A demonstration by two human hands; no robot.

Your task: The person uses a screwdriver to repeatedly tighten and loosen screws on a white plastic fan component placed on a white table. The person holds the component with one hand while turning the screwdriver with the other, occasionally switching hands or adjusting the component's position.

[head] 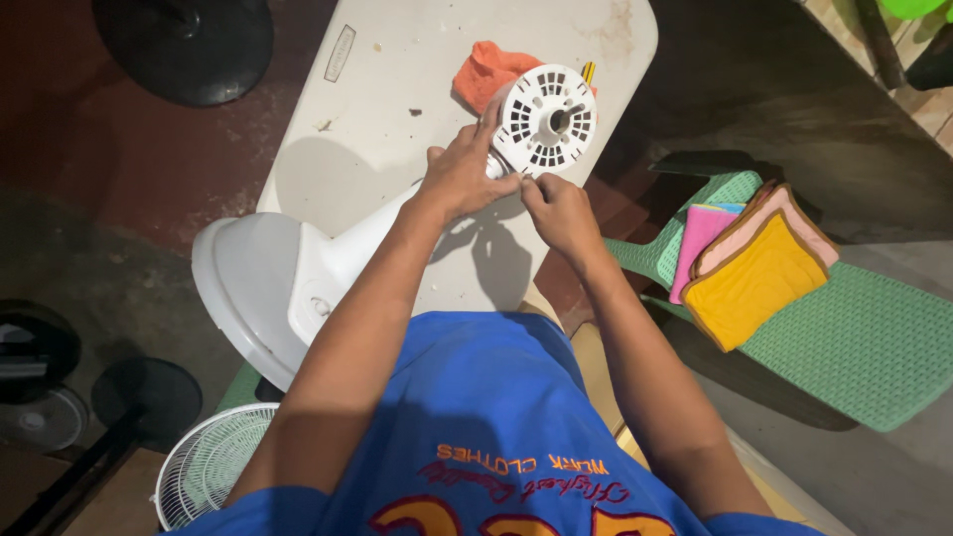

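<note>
your left hand [467, 179] grips fan motor [544, 119] | right hand [561, 210] pinches below it | stiff, top-heavy; hold the neck

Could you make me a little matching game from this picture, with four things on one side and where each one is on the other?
Things:
1. orange cloth
2. yellow cloth
3. fan grille
4. motor housing

Places:
A. on the green chair
B. on the floor, lower left
C. between both hands, on the table
D. on the table behind the fan motor

Pairs: 1-D, 2-A, 3-B, 4-C
</note>
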